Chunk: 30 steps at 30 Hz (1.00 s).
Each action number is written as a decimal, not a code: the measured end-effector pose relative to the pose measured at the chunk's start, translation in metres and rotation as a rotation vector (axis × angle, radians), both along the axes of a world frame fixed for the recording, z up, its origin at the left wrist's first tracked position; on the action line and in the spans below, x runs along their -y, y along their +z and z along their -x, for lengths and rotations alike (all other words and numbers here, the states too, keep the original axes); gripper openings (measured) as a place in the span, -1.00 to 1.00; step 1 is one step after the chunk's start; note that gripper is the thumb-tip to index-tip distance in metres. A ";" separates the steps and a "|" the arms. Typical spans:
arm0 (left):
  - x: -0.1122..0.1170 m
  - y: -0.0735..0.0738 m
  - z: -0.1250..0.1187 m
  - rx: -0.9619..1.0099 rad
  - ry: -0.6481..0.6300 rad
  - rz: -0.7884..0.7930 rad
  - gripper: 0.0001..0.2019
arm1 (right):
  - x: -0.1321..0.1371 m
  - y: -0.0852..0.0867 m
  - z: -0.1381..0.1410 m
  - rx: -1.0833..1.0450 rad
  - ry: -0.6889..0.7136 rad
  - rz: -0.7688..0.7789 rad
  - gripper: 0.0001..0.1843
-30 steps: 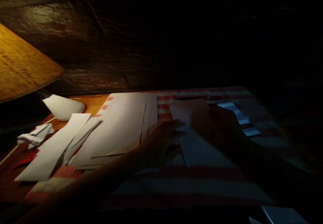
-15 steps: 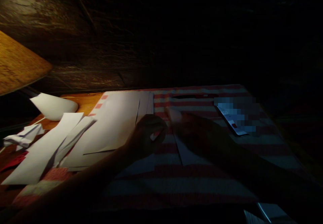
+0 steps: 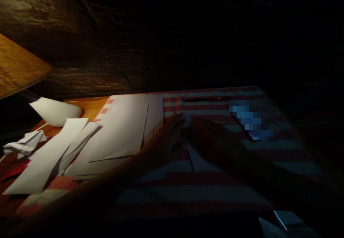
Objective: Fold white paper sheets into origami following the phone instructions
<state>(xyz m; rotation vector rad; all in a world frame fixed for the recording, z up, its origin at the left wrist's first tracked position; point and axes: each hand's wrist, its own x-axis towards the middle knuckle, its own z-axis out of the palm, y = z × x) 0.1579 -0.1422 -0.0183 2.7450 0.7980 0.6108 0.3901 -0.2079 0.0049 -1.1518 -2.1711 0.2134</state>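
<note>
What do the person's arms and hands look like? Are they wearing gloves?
No gloves show: the left hand and right hand look bare, so each grip is just fingers. No sleeves show on the slim forearms. It's too dark to tell about rings.

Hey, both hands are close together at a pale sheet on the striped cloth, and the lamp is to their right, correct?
Not quite: the head view shows the lamp to their left. The left hand and right hand are close together at a pale sheet on the striped cloth.
</note>
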 end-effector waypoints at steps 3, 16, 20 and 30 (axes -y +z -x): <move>0.000 0.002 -0.001 0.011 0.003 0.012 -0.29 | 0.000 -0.001 -0.002 -0.015 0.009 0.001 -0.62; 0.001 0.015 -0.005 0.004 0.013 0.048 -0.39 | 0.000 0.004 -0.001 -0.051 0.042 0.017 -0.54; 0.001 0.017 -0.004 -0.017 0.027 -0.028 -0.40 | 0.001 0.003 -0.001 -0.068 0.031 0.006 -0.53; -0.003 0.017 -0.006 -0.111 0.054 -0.036 -0.35 | 0.000 0.002 0.000 -0.068 0.027 0.022 -0.57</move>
